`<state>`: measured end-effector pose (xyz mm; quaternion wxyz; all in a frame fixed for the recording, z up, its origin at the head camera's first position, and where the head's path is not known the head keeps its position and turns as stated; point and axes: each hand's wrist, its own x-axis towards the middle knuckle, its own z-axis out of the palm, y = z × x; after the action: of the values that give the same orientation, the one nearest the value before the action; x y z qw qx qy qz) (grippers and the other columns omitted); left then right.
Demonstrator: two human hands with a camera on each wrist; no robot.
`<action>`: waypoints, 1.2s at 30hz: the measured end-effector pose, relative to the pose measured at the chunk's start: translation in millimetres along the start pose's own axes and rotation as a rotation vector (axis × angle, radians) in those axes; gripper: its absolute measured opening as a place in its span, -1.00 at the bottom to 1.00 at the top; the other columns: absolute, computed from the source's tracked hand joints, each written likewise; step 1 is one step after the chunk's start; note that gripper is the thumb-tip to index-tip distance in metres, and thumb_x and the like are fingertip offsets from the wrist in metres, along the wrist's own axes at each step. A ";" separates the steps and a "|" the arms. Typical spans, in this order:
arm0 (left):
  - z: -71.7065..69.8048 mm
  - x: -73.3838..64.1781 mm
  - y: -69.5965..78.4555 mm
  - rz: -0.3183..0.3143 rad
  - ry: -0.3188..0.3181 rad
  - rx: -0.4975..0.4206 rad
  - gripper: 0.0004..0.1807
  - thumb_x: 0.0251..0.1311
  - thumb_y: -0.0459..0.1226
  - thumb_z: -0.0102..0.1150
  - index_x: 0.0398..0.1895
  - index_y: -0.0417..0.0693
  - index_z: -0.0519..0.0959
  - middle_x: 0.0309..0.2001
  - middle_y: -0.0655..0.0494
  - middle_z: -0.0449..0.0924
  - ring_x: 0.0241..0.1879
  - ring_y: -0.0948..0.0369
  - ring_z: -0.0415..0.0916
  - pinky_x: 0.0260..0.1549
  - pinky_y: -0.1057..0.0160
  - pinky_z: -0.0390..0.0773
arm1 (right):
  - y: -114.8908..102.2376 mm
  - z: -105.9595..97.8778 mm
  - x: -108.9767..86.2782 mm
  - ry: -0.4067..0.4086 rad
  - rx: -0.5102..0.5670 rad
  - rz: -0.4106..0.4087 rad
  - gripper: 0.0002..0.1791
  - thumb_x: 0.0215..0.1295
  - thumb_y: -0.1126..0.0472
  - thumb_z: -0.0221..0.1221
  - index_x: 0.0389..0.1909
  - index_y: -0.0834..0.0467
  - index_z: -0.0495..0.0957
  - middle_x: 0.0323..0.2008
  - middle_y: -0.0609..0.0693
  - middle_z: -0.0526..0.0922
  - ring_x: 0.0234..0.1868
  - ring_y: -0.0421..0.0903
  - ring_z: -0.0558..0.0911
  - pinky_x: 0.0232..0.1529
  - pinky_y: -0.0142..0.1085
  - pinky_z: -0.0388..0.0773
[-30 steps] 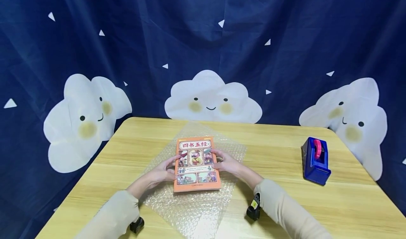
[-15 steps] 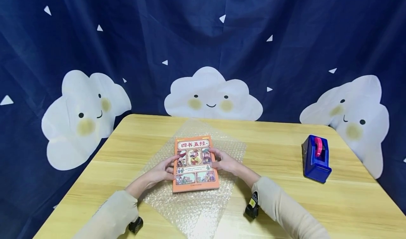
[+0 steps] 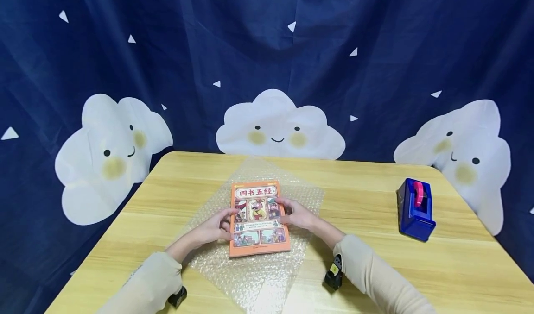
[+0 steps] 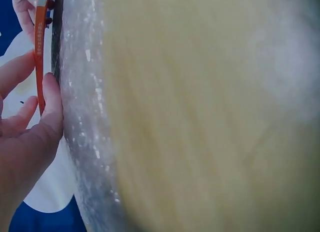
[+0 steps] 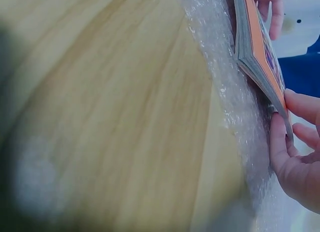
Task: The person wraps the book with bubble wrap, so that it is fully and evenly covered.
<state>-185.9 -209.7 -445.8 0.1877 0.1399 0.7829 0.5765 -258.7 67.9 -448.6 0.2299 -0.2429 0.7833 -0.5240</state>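
Note:
An orange paperback book (image 3: 259, 223) with cartoon panels and Chinese characters on its cover faces up over a sheet of bubble wrap (image 3: 263, 281). My left hand (image 3: 214, 228) grips the left side of the book, fingers along the spine edge (image 4: 39, 46) in the left wrist view. On the opposite side my right hand (image 3: 298, 214) pinches the book between thumb and fingers. In the right wrist view the page edges (image 5: 245, 39) show, and the book lies close over the bubble wrap. The undersides of the fingers below the book are partly hidden.
A blue tape dispenser (image 3: 417, 221) with a pink core stands at the right of the wooden table (image 3: 354, 189). Behind the table hangs a dark blue curtain (image 3: 250, 36) with smiling white clouds. Black wrist cameras sit under both sleeves.
The book and both hands have shifted slightly toward the person. The hold on both sides looks the same, and the head view has tilted a little.

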 end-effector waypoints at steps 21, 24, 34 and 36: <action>-2.4 2.7 -2.9 0.025 -0.039 0.068 -0.25 -0.07 -0.53 0.18 0.27 -0.37 0.13 -0.05 -0.25 0.32 -0.32 0.20 0.48 -0.36 0.36 0.52 | -0.3 -1.3 -6.7 -0.008 -0.026 0.003 -0.27 0.07 0.39 0.21 0.28 0.38 0.15 0.22 0.38 0.24 -0.09 0.09 0.55 -0.12 -0.20 0.57; -3.0 1.5 -3.4 0.028 -0.038 0.064 -0.25 -0.07 -0.53 0.19 0.26 -0.38 0.13 -0.02 -0.28 0.31 -0.33 0.21 0.47 -0.38 0.37 0.51 | 0.2 -0.8 -6.2 0.003 -0.063 -0.011 -0.28 0.07 0.36 0.22 0.27 0.37 0.17 0.20 0.37 0.27 -0.02 0.13 0.51 -0.02 -0.14 0.51; -2.2 1.0 -0.8 0.003 -0.039 0.044 -0.23 -0.08 -0.55 0.17 0.28 -0.40 0.11 0.01 -0.27 0.31 -0.35 0.21 0.44 -0.45 0.41 0.48 | 0.0 0.4 -4.7 0.035 -0.159 -0.029 -0.28 0.05 0.33 0.26 0.26 0.32 0.23 0.04 0.27 0.36 -0.14 -0.02 0.47 -0.13 -0.23 0.54; -1.6 1.0 0.9 -0.005 -0.040 0.046 -0.23 -0.08 -0.56 0.16 0.28 -0.41 0.11 -0.04 -0.25 0.33 -0.35 0.21 0.45 -0.44 0.41 0.48 | -0.8 0.0 -4.7 0.047 -0.207 -0.037 -0.29 0.05 0.29 0.27 0.26 0.30 0.25 0.04 0.24 0.38 -0.06 0.04 0.44 -0.02 -0.12 0.47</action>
<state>-187.5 -210.4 -444.7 0.2014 0.1538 0.7924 0.5549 -254.9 70.6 -447.4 0.1756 -0.2672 0.8337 -0.4502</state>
